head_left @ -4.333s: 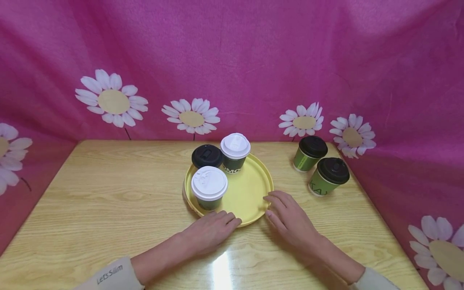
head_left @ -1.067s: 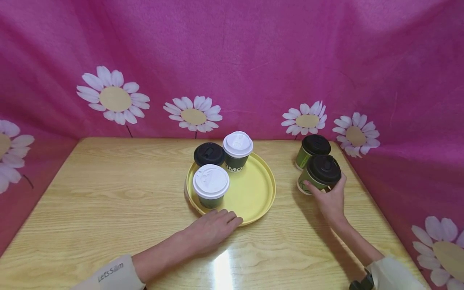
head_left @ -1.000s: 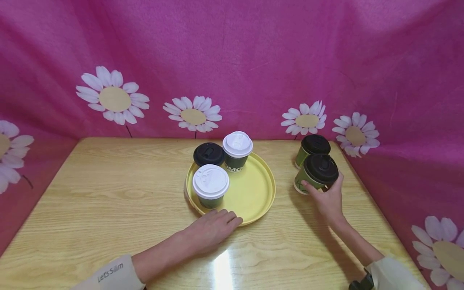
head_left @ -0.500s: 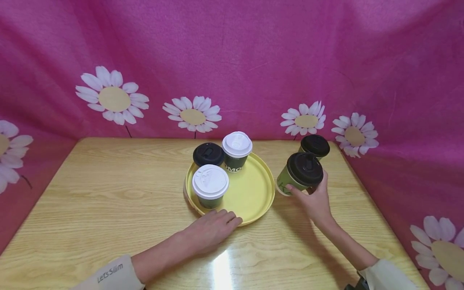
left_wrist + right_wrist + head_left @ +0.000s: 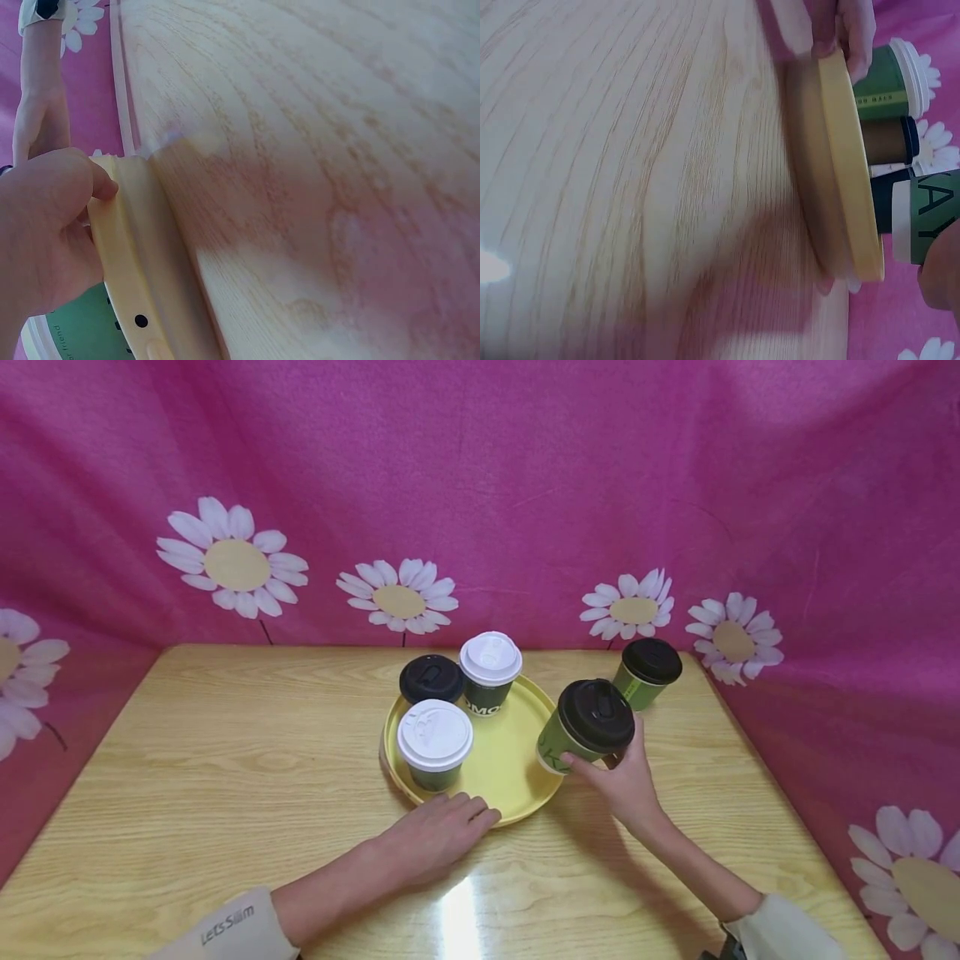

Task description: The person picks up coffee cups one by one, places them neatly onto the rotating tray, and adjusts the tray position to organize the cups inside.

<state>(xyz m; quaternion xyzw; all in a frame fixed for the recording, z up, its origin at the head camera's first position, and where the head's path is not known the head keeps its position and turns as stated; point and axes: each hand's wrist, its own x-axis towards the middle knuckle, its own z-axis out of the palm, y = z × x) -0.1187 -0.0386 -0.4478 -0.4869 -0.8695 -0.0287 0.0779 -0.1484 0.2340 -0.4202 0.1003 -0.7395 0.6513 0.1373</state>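
My right hand grips a green paper coffee cup with a black lid, thumb on its near side. The cup is tilted and overlaps the right edge of a round yellow tray in the head view; the right wrist view shows its base raised above the rim. My left hand holds the tray's front rim, with the thumb outside the rim in the left wrist view. On the tray's left half stand a front white-lidded cup, a black-lidded cup and a rear white-lidded cup.
Another green cup with a black lid stands at the table's back right. The wooden table reaches back to a pink curtain printed with daisies, which also closes off both sides.
My right hand left the tray's rim, took hold of the front green cup at the right, and has carried it left to the tray's right edge. My left hand stays at the rim.
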